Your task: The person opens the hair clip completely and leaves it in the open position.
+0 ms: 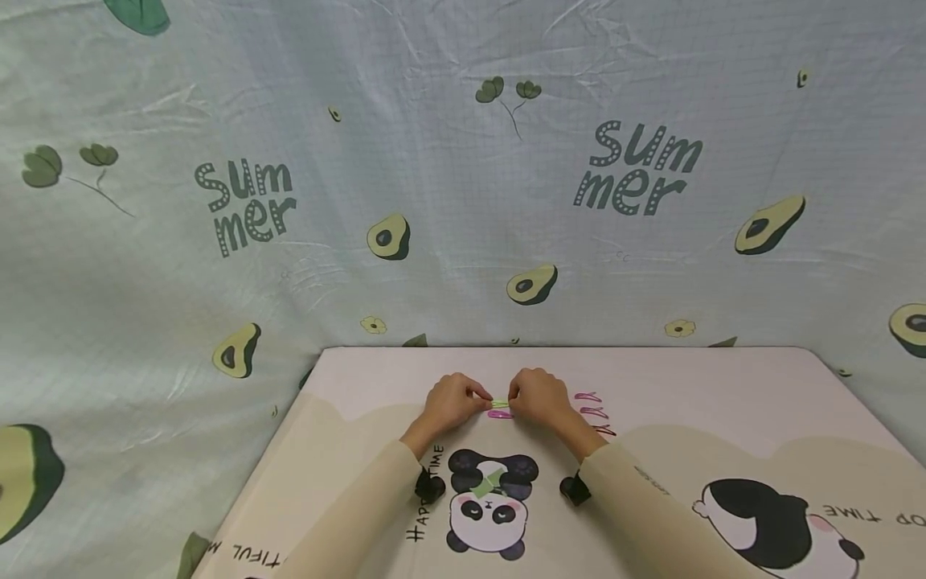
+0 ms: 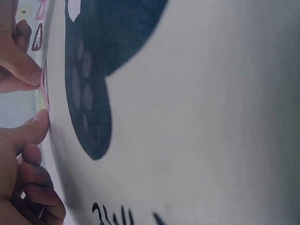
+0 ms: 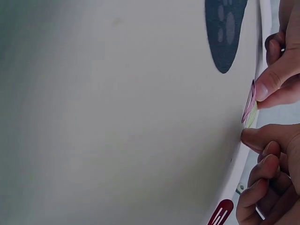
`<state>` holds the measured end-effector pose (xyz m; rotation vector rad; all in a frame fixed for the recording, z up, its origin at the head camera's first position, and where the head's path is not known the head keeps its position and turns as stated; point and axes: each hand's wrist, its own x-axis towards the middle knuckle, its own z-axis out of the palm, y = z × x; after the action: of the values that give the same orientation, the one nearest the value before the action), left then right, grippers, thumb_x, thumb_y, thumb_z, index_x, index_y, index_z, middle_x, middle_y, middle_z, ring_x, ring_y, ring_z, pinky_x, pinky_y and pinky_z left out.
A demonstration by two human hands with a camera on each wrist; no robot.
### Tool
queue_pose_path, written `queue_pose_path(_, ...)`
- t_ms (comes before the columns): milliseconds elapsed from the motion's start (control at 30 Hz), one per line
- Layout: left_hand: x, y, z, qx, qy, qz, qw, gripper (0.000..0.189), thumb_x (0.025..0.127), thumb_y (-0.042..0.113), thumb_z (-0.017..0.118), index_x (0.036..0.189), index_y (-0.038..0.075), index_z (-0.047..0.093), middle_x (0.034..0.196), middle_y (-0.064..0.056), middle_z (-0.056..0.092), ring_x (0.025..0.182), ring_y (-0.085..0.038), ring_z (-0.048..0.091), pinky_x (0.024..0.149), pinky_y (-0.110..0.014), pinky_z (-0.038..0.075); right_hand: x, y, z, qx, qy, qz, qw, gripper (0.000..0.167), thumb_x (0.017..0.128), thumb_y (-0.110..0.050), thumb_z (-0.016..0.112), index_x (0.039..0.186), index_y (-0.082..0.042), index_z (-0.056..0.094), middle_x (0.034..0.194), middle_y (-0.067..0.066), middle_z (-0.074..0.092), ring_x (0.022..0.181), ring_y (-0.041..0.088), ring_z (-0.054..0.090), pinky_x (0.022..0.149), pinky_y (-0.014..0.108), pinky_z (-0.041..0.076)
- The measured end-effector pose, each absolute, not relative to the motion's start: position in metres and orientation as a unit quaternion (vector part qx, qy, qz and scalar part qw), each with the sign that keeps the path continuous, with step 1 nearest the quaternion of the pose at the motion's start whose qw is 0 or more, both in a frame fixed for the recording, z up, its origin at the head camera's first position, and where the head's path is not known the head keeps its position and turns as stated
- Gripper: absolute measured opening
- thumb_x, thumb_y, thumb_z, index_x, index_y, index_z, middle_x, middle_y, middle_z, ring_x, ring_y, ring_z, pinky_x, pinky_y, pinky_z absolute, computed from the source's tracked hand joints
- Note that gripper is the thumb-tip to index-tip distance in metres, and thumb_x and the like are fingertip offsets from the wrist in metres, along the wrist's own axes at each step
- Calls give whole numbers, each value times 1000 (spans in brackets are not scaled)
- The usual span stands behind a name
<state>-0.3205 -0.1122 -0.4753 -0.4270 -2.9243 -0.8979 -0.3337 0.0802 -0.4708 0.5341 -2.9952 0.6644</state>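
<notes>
Near the far edge of the table, a light green snap hair clip (image 1: 499,404) is stretched sideways between both hands. My left hand (image 1: 450,400) pinches its left end with thumb and fingertips, and my right hand (image 1: 541,398) pinches the right end. Just nearer to me lies a pink hair clip (image 1: 500,415), close to the fingertips. In the right wrist view the pink clip (image 3: 250,101) overlaps the green clip (image 3: 251,117). The fingers hide both ends of the green clip.
Right of my right hand, a pink clip (image 1: 587,396), another pink clip (image 1: 595,412) and a dark red clip (image 1: 604,430) lie in a column, the last partly behind the wrist. The table cover (image 1: 391,378) bears a printed panda (image 1: 489,515). A patterned curtain (image 1: 448,161) hangs behind.
</notes>
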Motion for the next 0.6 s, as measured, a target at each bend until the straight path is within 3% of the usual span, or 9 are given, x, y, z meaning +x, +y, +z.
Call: queue_pose_path(600, -319, -108, -478, -127, -953, -275, 9, 9, 94, 22, 75, 96, 16, 82, 84, 2, 70, 70, -12, 49, 62, -27, 36, -333, 79, -467, 186, -967, 175, -4, 6, 87, -16, 77, 82, -13, 76, 73, -1, 64, 68, 17, 54, 63, 36, 48)
